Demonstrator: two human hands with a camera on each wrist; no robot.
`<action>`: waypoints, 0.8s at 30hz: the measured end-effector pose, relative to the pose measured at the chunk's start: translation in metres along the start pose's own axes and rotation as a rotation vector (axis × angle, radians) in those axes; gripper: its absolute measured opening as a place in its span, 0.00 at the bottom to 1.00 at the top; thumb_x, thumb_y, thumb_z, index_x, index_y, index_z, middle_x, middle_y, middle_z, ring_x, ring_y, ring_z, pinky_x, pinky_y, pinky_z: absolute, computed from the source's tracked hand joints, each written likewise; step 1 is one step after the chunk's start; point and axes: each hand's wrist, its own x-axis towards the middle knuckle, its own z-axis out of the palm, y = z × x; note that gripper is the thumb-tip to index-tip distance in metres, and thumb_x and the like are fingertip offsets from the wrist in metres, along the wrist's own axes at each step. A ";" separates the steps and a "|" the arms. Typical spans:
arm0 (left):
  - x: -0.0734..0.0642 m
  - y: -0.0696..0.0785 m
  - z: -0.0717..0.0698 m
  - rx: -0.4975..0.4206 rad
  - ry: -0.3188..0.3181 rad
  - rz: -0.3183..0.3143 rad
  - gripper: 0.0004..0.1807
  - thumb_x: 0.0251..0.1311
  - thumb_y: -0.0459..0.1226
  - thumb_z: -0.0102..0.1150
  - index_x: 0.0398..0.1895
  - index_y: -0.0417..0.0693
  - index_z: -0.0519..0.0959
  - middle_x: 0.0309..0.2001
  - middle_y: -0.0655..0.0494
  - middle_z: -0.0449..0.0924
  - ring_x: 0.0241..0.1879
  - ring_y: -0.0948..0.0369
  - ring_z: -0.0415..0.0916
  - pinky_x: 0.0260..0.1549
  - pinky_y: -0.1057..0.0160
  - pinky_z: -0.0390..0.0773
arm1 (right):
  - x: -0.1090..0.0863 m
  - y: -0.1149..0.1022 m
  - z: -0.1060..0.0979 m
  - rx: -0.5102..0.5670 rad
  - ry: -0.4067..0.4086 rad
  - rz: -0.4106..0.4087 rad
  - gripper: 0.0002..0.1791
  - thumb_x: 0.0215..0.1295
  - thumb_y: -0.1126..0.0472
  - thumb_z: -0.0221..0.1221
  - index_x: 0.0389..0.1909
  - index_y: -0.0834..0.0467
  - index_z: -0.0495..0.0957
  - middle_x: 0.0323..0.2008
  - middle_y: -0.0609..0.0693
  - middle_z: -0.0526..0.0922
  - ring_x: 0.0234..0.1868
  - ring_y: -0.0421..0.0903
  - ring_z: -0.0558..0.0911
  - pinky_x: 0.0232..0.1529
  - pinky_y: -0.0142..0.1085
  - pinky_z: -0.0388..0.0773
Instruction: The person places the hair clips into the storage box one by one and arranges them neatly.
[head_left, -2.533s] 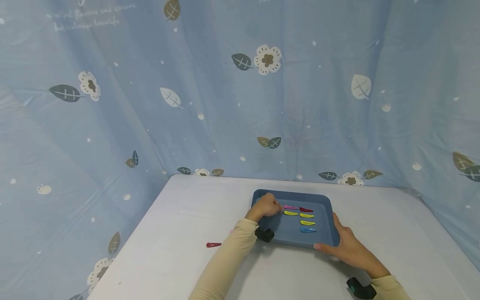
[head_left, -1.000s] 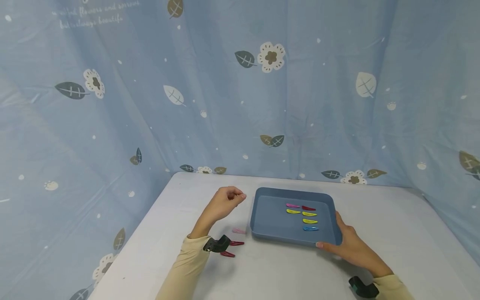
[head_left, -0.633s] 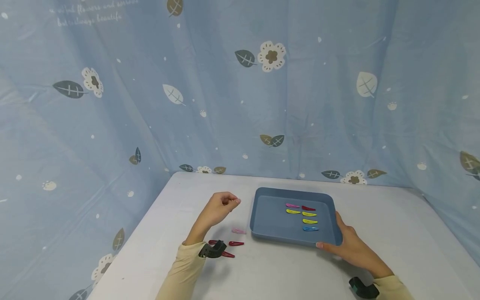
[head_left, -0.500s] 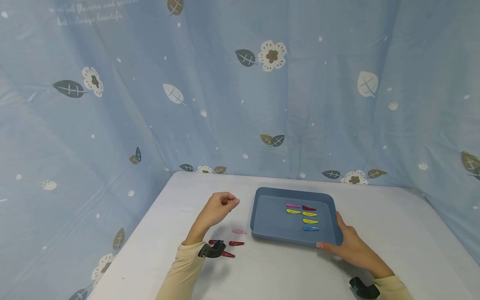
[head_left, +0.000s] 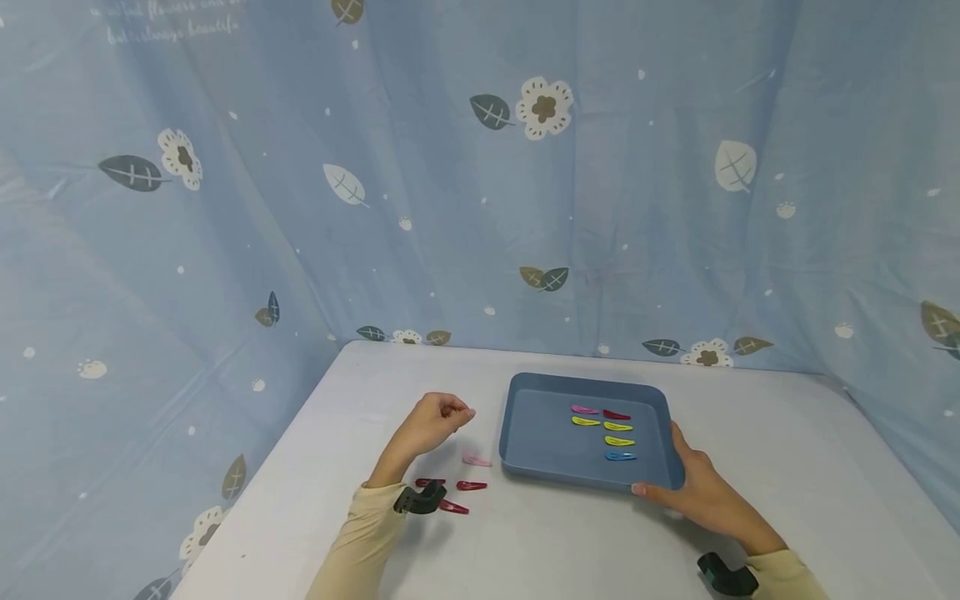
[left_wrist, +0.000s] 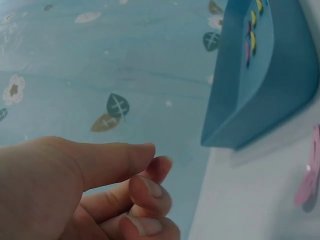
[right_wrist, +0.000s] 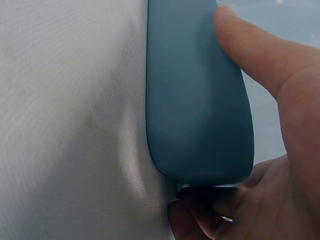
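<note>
A blue-grey tray point(head_left: 540, 468) holds several snap hair clips in two columns: a pink clip point(head_left: 584, 409), a red clip point(head_left: 617, 414), a few yellow clips point(head_left: 618, 441) and a blue clip point(head_left: 620, 456). My right hand point(head_left: 701, 492) grips the tray's near right corner; in the right wrist view the thumb point(right_wrist: 250, 42) lies along the wall and the fingers reach below. My left hand point(head_left: 423, 429) hovers left of the tray, fingers loosely curled, with nothing visible between thumb and fingertips point(left_wrist: 152, 192). Below it lies a pale pink clip point(head_left: 476, 460).
On the white table point(head_left: 540, 550), dark red clips point(head_left: 472, 485) lie left of the tray, one partly covered by the black wrist camera point(head_left: 422, 498) on the left arm. A blue patterned curtain point(head_left: 450, 208) hangs behind and beside the table.
My left hand has come out of the tray, moved left over the table, then sunk a little toward me. My right hand keeps its grip on the tray, and the clips lie as before.
</note>
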 end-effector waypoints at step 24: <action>0.005 -0.027 0.007 0.152 -0.118 -0.135 0.11 0.67 0.41 0.65 0.37 0.41 0.86 0.30 0.51 0.85 0.30 0.61 0.74 0.29 0.63 0.71 | 0.001 0.000 0.001 0.006 0.022 -0.019 0.72 0.62 0.38 0.68 0.79 0.73 0.26 0.74 0.84 0.51 0.73 0.83 0.57 0.62 0.73 0.67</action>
